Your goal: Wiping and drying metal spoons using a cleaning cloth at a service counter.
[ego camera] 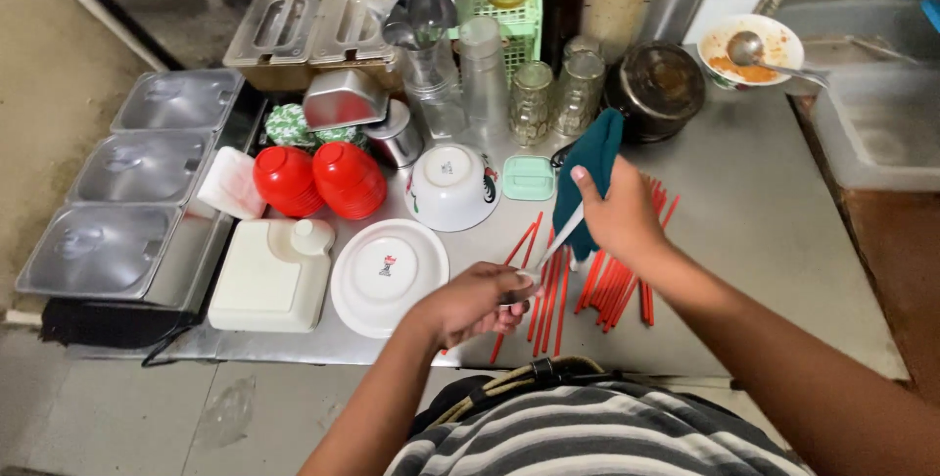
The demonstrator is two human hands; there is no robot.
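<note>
Mid-wipe: left hand (477,302) grips a metal spoon (551,248), right hand (617,216) clenches teal cloth (590,174) round it above bench (774,241); next likely needs cloth drawn along it.

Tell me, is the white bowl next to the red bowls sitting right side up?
No, the white bowl rests upside down on the metal table, its round base facing up.

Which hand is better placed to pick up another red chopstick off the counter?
Probably the left hand. It holds only the end of a metal utensil and hovers just above the red chopsticks. The right hand sits higher, its grip full of teal cloth wrapped on the utensil.
</note>
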